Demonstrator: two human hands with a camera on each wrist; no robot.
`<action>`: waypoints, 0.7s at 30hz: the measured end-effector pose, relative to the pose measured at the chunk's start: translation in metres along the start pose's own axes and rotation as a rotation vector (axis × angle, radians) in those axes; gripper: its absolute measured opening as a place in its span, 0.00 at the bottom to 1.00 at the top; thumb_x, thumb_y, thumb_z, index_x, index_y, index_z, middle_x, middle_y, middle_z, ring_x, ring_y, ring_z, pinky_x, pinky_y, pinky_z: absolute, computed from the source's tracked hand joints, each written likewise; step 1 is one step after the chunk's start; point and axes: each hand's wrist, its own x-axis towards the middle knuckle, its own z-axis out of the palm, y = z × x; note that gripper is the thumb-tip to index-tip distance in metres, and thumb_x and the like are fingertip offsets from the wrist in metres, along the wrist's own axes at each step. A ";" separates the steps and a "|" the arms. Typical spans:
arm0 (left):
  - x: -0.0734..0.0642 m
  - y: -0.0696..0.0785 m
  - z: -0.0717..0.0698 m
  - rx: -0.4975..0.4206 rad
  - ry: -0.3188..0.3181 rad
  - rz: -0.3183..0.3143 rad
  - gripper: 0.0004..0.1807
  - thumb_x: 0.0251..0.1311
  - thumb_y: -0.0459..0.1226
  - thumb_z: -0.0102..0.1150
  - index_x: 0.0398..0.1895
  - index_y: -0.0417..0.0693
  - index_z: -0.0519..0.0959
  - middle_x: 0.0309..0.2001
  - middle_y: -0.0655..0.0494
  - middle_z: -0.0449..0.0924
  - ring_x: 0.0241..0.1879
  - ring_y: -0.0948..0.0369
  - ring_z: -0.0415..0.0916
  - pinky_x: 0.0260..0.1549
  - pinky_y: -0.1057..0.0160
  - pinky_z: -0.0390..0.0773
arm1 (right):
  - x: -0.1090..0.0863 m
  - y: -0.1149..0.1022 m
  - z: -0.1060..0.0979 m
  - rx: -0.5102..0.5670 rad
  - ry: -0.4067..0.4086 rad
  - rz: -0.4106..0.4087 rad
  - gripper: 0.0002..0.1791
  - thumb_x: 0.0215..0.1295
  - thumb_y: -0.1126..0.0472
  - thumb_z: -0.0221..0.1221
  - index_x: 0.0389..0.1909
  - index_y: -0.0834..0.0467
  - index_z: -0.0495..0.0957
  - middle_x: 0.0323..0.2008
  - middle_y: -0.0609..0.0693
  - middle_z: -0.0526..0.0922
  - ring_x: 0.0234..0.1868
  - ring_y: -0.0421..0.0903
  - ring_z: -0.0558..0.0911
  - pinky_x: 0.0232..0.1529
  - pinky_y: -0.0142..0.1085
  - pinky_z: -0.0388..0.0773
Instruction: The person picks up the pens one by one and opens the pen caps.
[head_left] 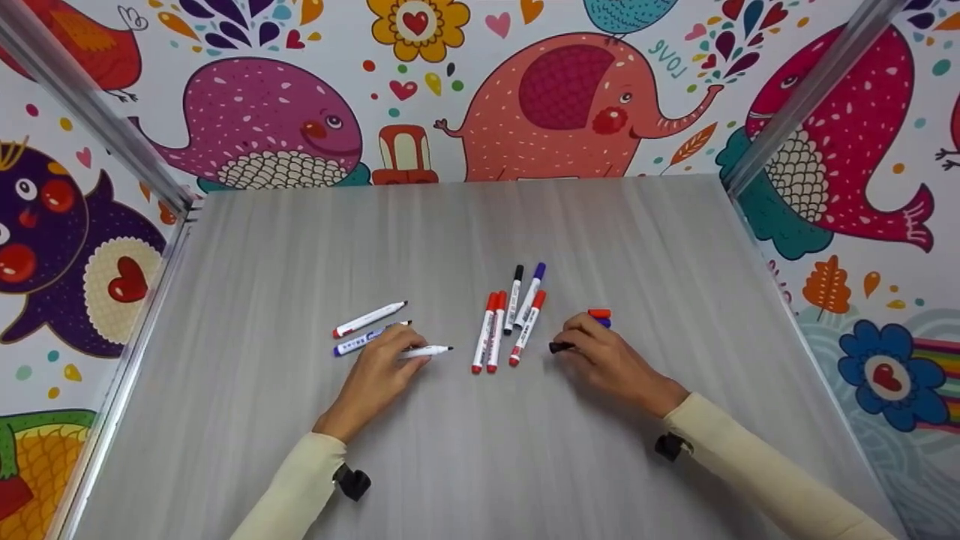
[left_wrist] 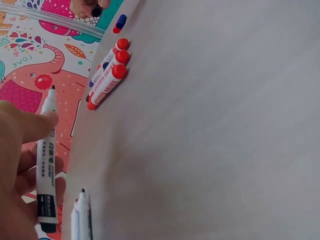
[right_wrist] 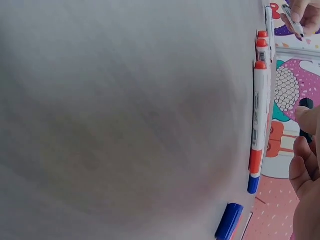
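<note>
In the head view my left hand (head_left: 379, 375) pinches an uncapped whiteboard marker (head_left: 433, 351), its dark tip toward the right. The left wrist view shows the white barrel (left_wrist: 46, 165) with a black end band, thumb over the front. My right hand (head_left: 615, 367) pinches a black marker cap (head_left: 559, 347), apart from the marker. Beside the left hand lie an uncapped red marker (head_left: 370, 319) and an uncapped blue marker (head_left: 358, 343), partly covered. Beyond the right hand lie a red cap (head_left: 599, 313) and a blue cap (head_left: 605, 322).
Between the hands lie capped markers: several red, one red marker (head_left: 527, 328) nearest the right hand, plus a black marker (head_left: 514, 300) and a blue marker (head_left: 530, 295). The grey tabletop (head_left: 300, 247) is bordered by printed cartoon walls (head_left: 262, 112) and metal posts (head_left: 810, 105).
</note>
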 end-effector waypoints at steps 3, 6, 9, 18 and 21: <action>-0.005 -0.003 0.000 0.027 0.030 -0.022 0.11 0.61 0.26 0.79 0.43 0.44 0.88 0.44 0.56 0.85 0.49 0.57 0.83 0.52 0.53 0.83 | -0.003 0.004 -0.001 -0.004 0.007 0.007 0.22 0.61 0.77 0.76 0.54 0.60 0.86 0.52 0.51 0.80 0.50 0.46 0.85 0.52 0.41 0.88; -0.009 -0.006 0.001 0.038 0.050 -0.034 0.12 0.59 0.25 0.80 0.43 0.42 0.89 0.43 0.54 0.84 0.48 0.56 0.83 0.50 0.53 0.83 | -0.006 0.007 -0.003 -0.011 0.008 0.028 0.21 0.62 0.76 0.76 0.54 0.59 0.86 0.53 0.50 0.82 0.51 0.46 0.85 0.54 0.40 0.87; -0.011 -0.008 0.000 0.038 0.058 -0.043 0.12 0.58 0.24 0.80 0.42 0.41 0.89 0.43 0.54 0.84 0.47 0.56 0.83 0.48 0.54 0.83 | -0.007 0.010 -0.005 -0.011 0.008 0.047 0.21 0.63 0.76 0.75 0.54 0.59 0.85 0.53 0.50 0.83 0.52 0.45 0.85 0.55 0.38 0.86; -0.015 -0.012 -0.002 0.056 0.058 -0.072 0.12 0.58 0.24 0.79 0.43 0.40 0.90 0.44 0.56 0.83 0.48 0.57 0.82 0.48 0.57 0.83 | -0.009 0.017 -0.007 -0.005 0.001 0.055 0.17 0.65 0.75 0.74 0.51 0.57 0.86 0.51 0.48 0.82 0.52 0.42 0.82 0.57 0.30 0.80; -0.017 -0.015 -0.002 0.061 0.061 -0.066 0.12 0.59 0.24 0.79 0.44 0.40 0.90 0.44 0.55 0.83 0.47 0.58 0.81 0.48 0.58 0.83 | -0.011 0.021 -0.006 -0.002 0.017 0.044 0.17 0.64 0.76 0.75 0.49 0.57 0.86 0.50 0.48 0.82 0.52 0.42 0.82 0.56 0.29 0.79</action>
